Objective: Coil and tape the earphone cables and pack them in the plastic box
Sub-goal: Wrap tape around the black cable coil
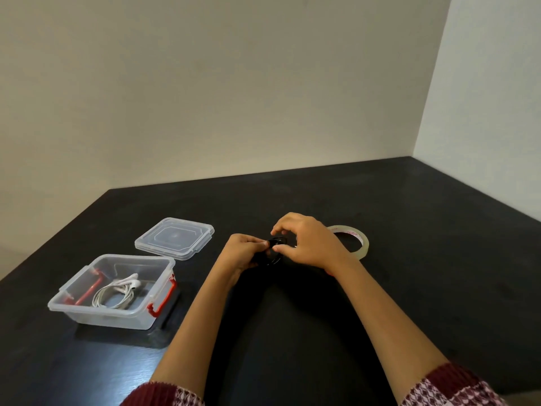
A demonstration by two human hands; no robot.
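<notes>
Two patterned maroon sleeves (456,385) at the bottom edge, with bare forearms reaching forward over the black table (409,288). Near left: clear plastic box (117,317), open, with red latches (162,297). White earphones (120,291) lie coiled inside it on the floor. Centre: left hand (240,253) curled round a black earphone cable (275,244) bundled into a small coil, held just above the table. Right hand (310,244) meets it from the right, fingers bent, tips pinching the coil. Whether any tape is on the coil cannot be told. Tape roll (363,244) lies flat just behind the right hand, partly hidden by it. Box lid (175,238) lies flat beyond the box, apart from it. Pale walls (263,98) behind.
</notes>
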